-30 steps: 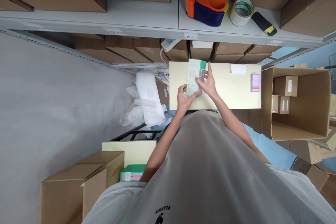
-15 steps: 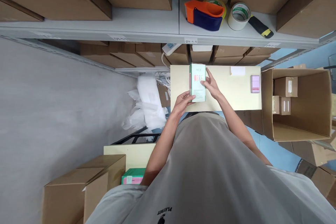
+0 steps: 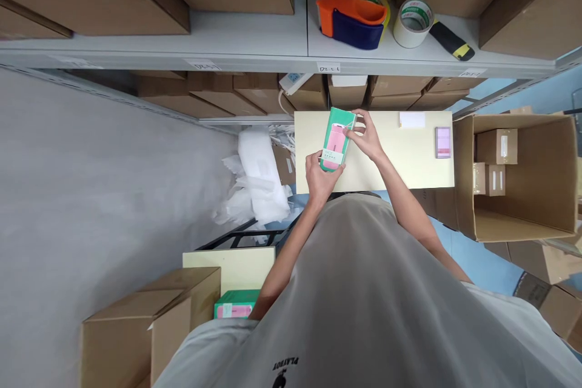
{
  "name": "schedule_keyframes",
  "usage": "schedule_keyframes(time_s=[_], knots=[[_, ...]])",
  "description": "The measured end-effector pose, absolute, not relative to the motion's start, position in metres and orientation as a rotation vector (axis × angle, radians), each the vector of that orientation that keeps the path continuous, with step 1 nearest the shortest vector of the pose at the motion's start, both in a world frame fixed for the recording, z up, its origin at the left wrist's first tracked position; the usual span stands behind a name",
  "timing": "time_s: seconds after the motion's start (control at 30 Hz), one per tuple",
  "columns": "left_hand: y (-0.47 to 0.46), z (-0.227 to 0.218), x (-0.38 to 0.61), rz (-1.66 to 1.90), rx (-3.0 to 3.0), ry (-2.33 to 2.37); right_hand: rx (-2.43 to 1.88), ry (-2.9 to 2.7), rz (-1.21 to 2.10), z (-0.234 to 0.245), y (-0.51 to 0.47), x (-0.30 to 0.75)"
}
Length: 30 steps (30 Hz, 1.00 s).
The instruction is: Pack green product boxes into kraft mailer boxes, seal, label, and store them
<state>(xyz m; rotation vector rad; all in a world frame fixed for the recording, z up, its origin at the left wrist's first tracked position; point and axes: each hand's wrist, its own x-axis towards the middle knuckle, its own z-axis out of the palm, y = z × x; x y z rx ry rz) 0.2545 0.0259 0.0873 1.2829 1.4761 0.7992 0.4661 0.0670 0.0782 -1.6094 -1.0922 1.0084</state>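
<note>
Above the cream table [image 3: 391, 170] I hold a green product box [image 3: 335, 140] with a pink device pictured on its front. My left hand [image 3: 321, 179] grips its lower end, thumb at the right edge and fingers at the left. At the upper right corner, my right hand [image 3: 367, 138] has its thumb on the front and its fingers at the box's edge. The box tilts slightly to the right at its top. To the right on the table lie a small white box [image 3: 411, 120] and a small purple-pink box [image 3: 442, 142].
An open carton [image 3: 522, 221] with small brown boxes stands right of the table. A shelf ahead bears an orange tape dispenser [image 3: 350, 18], a tape roll [image 3: 413, 24] and a black-yellow cutter [image 3: 451, 40]. White wrap [image 3: 261, 176] lies left. Another green box [image 3: 235, 304] sits behind left.
The box has turned from its pale printed side to its green front with the pink picture, and now tilts. My right hand has shifted to its upper right corner.
</note>
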Motion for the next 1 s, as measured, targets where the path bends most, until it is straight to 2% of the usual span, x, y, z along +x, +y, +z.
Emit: schedule_keyframes(time_s=[0.23,0.4,0.53,0.73,1.0], knots=[[0.029,0.066,0.236,0.745,0.525,1.336,-1.592,-1.031,1.027,0.086,0.057,0.477],[0.039,0.054,0.232,0.617,0.246,1.269,-1.588,-0.998,1.069,0.082,0.051,0.472],[0.047,0.049,0.239,0.603,0.142,1.272,-1.583,-1.087,0.993,0.083,0.044,0.468],[0.072,0.042,0.259,0.626,0.022,1.198,-1.543,-1.671,0.569,0.098,0.003,0.452],[0.116,0.035,0.275,0.615,0.222,1.070,-1.344,-2.140,0.426,0.078,-0.064,0.422]])
